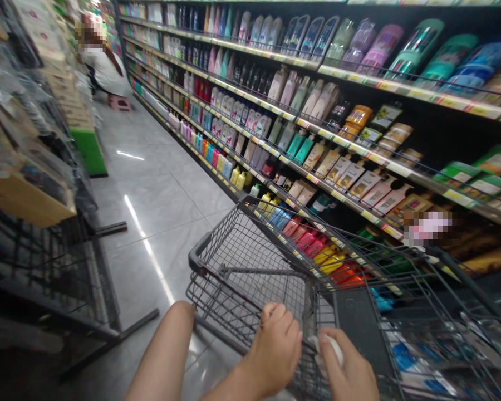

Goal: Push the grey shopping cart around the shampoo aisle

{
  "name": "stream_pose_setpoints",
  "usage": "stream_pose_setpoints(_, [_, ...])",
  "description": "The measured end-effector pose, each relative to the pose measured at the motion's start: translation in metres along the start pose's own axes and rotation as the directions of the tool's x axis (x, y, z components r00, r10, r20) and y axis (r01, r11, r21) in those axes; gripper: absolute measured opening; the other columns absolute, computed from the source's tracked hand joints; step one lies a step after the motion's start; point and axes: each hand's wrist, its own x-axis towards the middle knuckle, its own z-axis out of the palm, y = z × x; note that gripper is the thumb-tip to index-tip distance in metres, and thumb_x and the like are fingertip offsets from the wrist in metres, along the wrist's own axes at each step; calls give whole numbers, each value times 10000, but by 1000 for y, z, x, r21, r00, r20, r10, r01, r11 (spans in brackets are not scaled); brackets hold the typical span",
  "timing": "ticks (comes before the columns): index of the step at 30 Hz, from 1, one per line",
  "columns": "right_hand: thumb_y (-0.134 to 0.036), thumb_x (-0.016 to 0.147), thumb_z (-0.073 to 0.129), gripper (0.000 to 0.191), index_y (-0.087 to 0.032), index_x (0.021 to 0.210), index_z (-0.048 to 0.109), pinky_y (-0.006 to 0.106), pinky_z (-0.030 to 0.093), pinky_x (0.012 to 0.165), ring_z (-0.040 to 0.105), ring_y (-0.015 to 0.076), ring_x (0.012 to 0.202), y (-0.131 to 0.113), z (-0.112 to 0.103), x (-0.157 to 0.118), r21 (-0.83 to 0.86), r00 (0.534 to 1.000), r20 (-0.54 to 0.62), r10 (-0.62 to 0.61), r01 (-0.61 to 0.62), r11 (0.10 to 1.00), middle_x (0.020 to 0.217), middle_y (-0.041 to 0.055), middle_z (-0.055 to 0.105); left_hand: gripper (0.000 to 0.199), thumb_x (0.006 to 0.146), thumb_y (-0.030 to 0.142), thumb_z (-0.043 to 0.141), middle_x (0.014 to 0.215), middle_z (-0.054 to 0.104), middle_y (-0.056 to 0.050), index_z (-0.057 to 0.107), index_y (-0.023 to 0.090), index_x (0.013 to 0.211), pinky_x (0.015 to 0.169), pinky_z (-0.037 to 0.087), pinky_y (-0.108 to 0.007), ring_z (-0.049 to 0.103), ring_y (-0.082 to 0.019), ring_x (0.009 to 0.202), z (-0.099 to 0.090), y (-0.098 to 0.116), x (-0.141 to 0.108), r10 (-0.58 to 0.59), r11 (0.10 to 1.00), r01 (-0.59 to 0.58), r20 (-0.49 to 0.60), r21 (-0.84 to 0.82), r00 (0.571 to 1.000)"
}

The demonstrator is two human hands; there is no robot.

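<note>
My left hand (278, 345) is closed over the side rim of a dark wire shopping cart (250, 245), fingers curled down. Just to its right, my right hand (350, 370) pinches a crumpled white cloth (334, 352), perhaps a tissue, against the same rim. The cart's wire basket tilts across the view, and its far side lies along the shelves. A bare bent limb, likely a knee (171, 334), shows at the lower left, beside the cart.
Long shelves (284, 114) of bottles and jars line the right side. On the left stands a dark wire rack (79, 289) with packaged goods. Grey floor tiles (158, 167) run up the aisle. Farther off, a person in white (108, 72) sits on a low pink stool (119, 102).
</note>
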Motion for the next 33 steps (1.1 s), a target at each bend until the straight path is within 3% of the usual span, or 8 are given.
stream_pose_setpoints(3, [-557,879,342,483,-227,882,694,266,502,702,686,235,826,-11,21,0,51,996,-35,-79,80,995,893,83,738,197,869,135,358,725,529,-37,506,190,751,809,337,-414,434,-198,771,1,-1,-1,0,1000,-1,-24,-15,1000])
stream_pose_setpoints(6, [-518,914,316,481,-209,1011,671,281,494,798,669,227,939,-16,39,-1,37,980,-144,-140,147,988,1009,87,724,217,869,133,340,721,520,-37,508,187,743,800,328,-405,422,-195,761,0,-3,-1,7,1000,-9,-48,-25,999])
stream_pose_setpoints(10, [-421,936,342,390,-208,1066,642,308,484,826,652,219,967,-23,46,-6,-36,950,-161,-269,267,963,1043,85,706,232,878,140,337,701,508,-32,497,187,716,779,322,-391,410,-190,743,-5,-8,0,18,1000,-19,-45,-19,999])
stream_pose_setpoints(16, [-224,905,434,211,-251,1014,613,334,437,848,648,185,843,-18,25,-18,-211,854,-172,-492,456,865,887,26,696,253,876,112,341,674,495,-14,481,193,682,794,315,-366,411,-177,731,-16,-13,6,44,999,-43,-48,16,998])
stream_pose_setpoints(24, [-185,904,385,209,-233,968,578,426,334,966,608,193,866,15,-2,-39,-231,839,-374,-396,330,915,881,36,666,274,894,124,339,659,493,1,506,193,688,807,306,-344,423,-171,727,-21,-20,10,97,995,-96,-52,36,994])
stream_pose_setpoints(33, [-158,889,418,197,-224,1008,561,449,239,1038,604,179,891,57,-33,-46,-388,777,-427,-463,305,870,919,20,661,271,905,164,350,648,516,12,536,194,710,799,301,-336,459,-159,705,-22,-32,10,134,991,-133,-53,29,989])
